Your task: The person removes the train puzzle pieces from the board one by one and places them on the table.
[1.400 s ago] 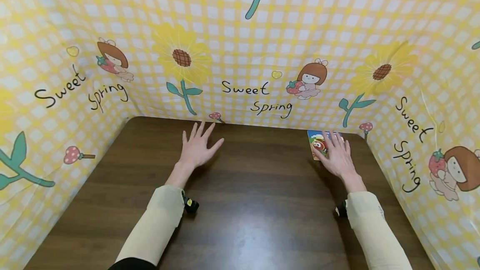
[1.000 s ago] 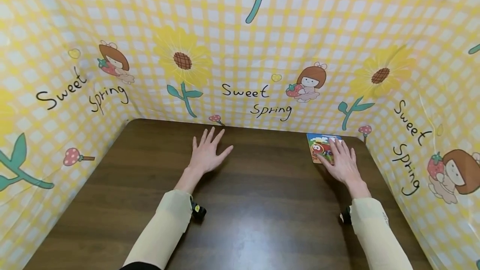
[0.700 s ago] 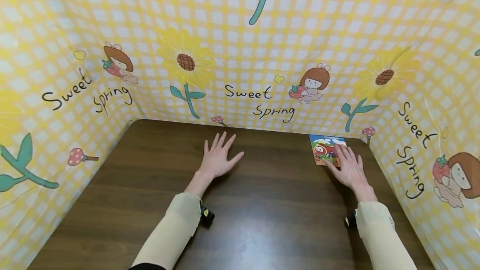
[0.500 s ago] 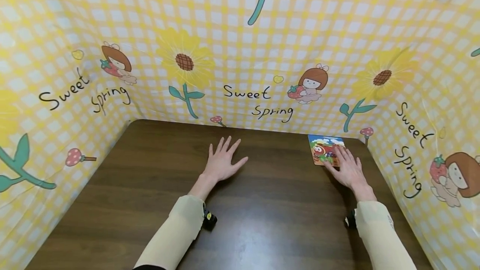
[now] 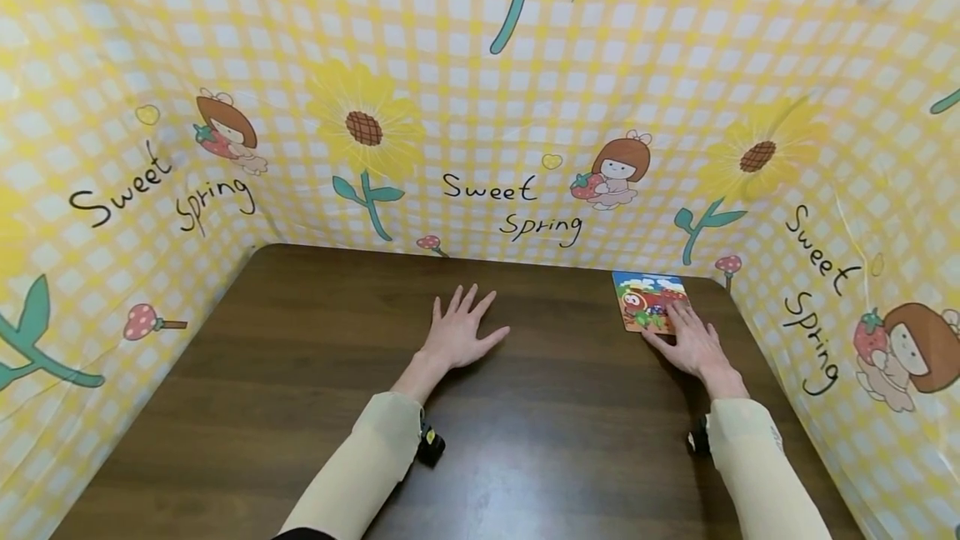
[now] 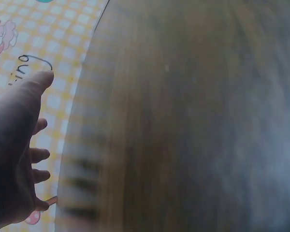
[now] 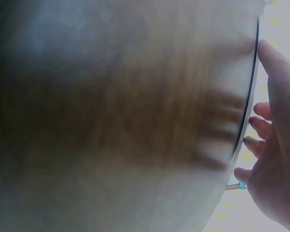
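At the table's back right corner lies a thin cartoon picture board [image 5: 637, 303], blue at the top with a red, round-eyed figure. My right hand [image 5: 692, 342] reaches over its lower right part, fingers straight and spread, and hides that corner. In the right wrist view the right hand [image 7: 280, 130] shows its thumb and fingertips at a thin dark edge. My left hand [image 5: 459, 337] is left of the table's middle, palm down, fingers spread, holding nothing. The left wrist view shows that left hand [image 6: 17, 145] with its fingers apart in front of the checked cloth.
The dark wooden table [image 5: 525, 407] has rounded back corners. Yellow checked cloth [image 5: 465, 107] with sunflowers and "Sweet Spring" lettering stands along its back and both sides. A small black wrist camera [image 5: 431, 443] sits by the left cuff, and another camera [image 5: 697, 437] by the right.
My left hand has moved right and back from the table's far edge. The right hand has drawn a little nearer to me, uncovering more of the picture board, which stays in place.
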A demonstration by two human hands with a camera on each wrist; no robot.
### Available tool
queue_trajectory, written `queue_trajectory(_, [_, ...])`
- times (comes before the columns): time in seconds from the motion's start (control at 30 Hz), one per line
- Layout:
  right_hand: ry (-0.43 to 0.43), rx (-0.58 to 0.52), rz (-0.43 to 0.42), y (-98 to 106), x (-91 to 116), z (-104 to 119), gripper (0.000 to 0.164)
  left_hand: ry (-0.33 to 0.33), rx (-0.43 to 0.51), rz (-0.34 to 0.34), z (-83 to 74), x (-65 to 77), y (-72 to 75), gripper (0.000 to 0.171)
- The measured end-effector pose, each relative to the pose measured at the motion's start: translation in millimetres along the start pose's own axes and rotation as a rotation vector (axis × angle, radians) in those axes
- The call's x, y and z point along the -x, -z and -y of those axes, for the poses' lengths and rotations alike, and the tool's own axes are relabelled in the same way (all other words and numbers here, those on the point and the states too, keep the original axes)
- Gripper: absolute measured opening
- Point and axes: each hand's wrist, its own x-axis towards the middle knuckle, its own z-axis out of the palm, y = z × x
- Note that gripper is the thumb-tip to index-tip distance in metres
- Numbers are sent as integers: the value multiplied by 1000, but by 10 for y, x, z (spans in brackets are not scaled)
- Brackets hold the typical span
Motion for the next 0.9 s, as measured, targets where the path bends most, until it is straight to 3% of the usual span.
queue_trajectory(0.43, [-37, -21, 1, -38, -24, 51, 95, 13, -5, 39, -14, 23, -88, 82])
queue_trajectory(0.67, [-58, -76, -84, 23, -101, 35, 80, 7, -13, 59, -49, 10, -136, 82])
queue_trajectory(0.9, [-86, -84, 18, 61, -167, -111, 94, -8, -14, 63, -106, -15, -146, 82])
